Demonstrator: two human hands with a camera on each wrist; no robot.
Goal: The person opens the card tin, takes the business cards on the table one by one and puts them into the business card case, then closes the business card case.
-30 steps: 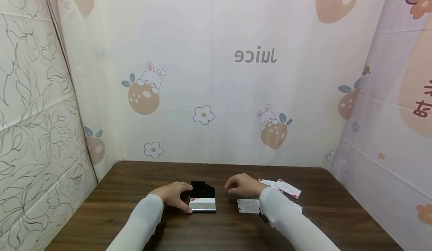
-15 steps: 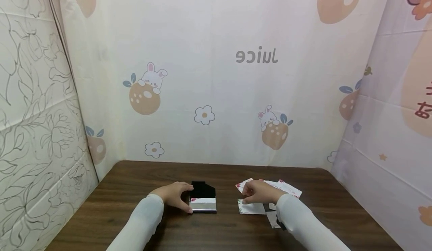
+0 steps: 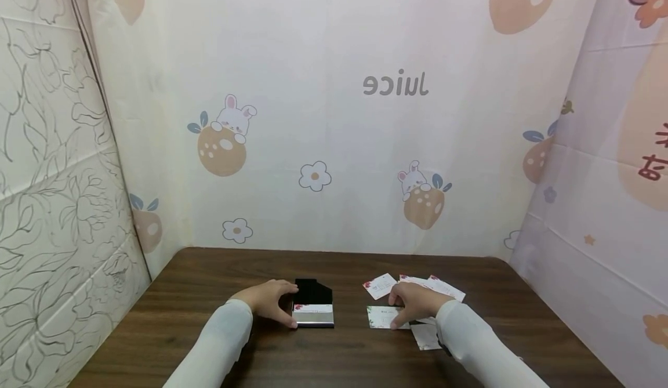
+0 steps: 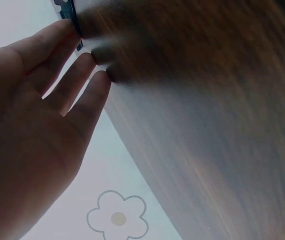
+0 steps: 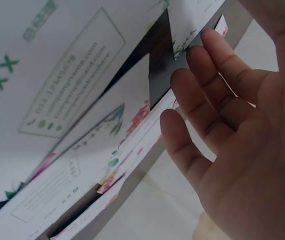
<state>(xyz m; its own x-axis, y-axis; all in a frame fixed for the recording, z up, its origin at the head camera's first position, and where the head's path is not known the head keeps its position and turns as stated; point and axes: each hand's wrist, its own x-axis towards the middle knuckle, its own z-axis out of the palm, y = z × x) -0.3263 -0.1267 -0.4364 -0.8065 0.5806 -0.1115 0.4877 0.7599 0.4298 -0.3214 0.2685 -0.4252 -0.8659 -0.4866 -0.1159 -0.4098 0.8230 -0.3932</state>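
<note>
With our left grip [image 3: 266, 301] holding the card case [image 3: 313, 319] at its left edge, likely to steady it on the tabletop [image 3: 344, 356], we span a flat white card [image 3: 379, 316] with our right grip [image 3: 420, 301], thumb and fingers apart.

Pale fruit-printed backdrop [image 3: 334, 118]; dark wooden table [image 3: 323, 359]; floral sheet [image 3: 57, 173] at left

White floral cards [image 3: 380, 286]; black, silver case [image 3: 315, 297]; brown table [image 3: 313, 359].
</note>
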